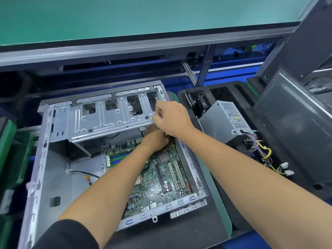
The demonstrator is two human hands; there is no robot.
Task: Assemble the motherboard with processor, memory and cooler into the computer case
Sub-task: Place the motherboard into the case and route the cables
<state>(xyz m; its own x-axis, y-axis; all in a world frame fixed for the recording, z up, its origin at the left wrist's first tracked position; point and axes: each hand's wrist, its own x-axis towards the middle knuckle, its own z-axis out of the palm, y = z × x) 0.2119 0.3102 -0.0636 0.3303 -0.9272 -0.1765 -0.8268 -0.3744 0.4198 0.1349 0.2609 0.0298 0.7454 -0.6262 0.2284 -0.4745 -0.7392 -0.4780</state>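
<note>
The open metal computer case (38, 177) lies on its side. Inside it, the green motherboard (158, 184) sits flat, with its blue and green memory slots (119, 158) and a small heatsink (164, 156) showing. The hinged drive cage (100, 121) stands tilted up over the board's far end. My right hand (170, 117) grips the cage's right edge with curled fingers. My left hand (155, 140) reaches under the cage at the board's far right corner, and its fingers are hidden there. My forearm covers the processor socket area.
To the right, a black foam tray (224, 90) holds a grey power supply (226, 121) with loose coloured cables (265, 155) and a small fan (200, 105). A dark case panel (294, 132) leans at far right. Green bins (10, 155) stand at the left.
</note>
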